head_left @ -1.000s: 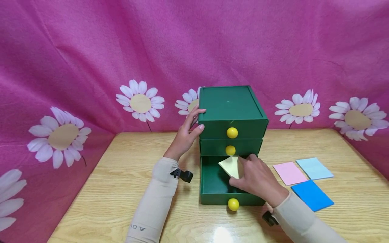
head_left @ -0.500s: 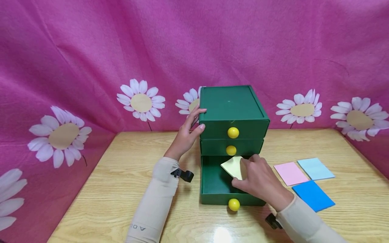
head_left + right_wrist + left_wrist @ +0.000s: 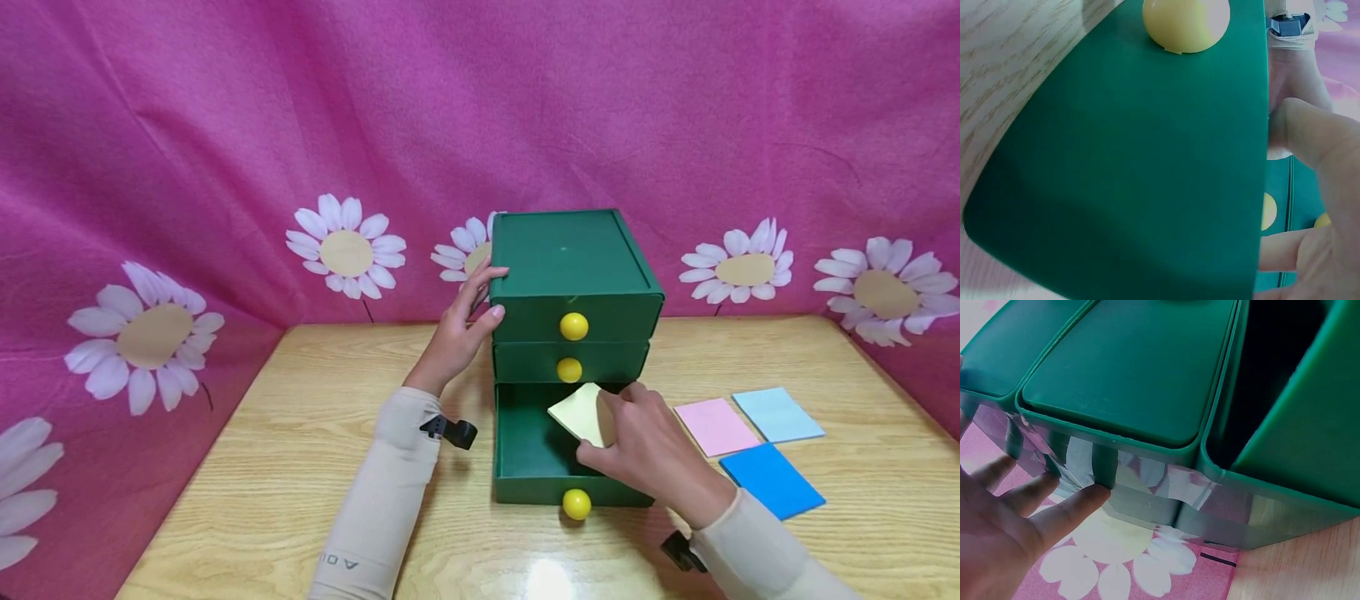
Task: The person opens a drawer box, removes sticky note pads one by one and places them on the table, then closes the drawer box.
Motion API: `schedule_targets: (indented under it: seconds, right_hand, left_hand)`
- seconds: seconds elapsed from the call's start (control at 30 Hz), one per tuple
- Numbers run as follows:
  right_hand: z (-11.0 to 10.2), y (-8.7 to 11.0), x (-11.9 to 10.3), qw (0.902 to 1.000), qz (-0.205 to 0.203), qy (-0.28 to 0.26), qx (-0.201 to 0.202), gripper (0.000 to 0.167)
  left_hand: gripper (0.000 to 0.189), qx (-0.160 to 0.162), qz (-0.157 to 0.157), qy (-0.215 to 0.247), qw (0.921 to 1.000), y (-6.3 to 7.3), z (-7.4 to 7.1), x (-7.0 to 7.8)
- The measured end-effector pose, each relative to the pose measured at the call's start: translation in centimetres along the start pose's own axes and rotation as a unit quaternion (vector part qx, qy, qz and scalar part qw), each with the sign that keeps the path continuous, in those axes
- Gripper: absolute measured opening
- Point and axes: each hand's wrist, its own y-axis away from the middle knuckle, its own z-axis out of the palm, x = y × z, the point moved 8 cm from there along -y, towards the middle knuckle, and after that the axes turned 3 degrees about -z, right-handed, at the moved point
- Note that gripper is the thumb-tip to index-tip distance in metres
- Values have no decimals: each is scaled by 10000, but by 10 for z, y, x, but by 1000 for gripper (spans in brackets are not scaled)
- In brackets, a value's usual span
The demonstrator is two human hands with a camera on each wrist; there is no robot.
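A green three-tier drawer unit (image 3: 566, 254) with yellow round knobs stands on the table, its bottom drawer (image 3: 528, 490) pulled out. My left hand (image 3: 452, 340) rests on the unit's left side, fingertips near the top edge. In the left wrist view, that hand's spread fingers (image 3: 1075, 509) lie against the glossy side panel. Over the pulled-out drawer, my right hand (image 3: 651, 446) pinches a pale yellow sticky note pad (image 3: 583, 412), which is tilted. The right wrist view has the drawer front hiding the pad and the tips of the right hand (image 3: 1335, 150).
Pink (image 3: 717, 427), light blue (image 3: 780, 414) and bright blue (image 3: 774, 482) note pads lie on the wooden table (image 3: 330, 400), right of the unit. Behind the table hangs a magenta cloth (image 3: 420, 108) with white daisies. The upper two drawers are closed.
My right hand has shifted slightly to the right with the yellow pad, whose tilt has changed a little. The left hand stays against the unit.
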Motion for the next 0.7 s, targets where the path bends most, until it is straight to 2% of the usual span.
schedule_targets:
  seconds: [0.2,0.57,0.7]
  right_hand:
    - [-3,2,0,9999,-81,34,104,39]
    - [-8,8,3,9998,-130,-13,165,35]
    - [-12,12,4,9998,-80,27,156,38]
  left_hand:
    - [47,-2,8,-9,10000,0,0,1]
    - [49,-11,-16,9,10000,0,0,0]
    - [47,2,-27,-41,10000,0,0,0]
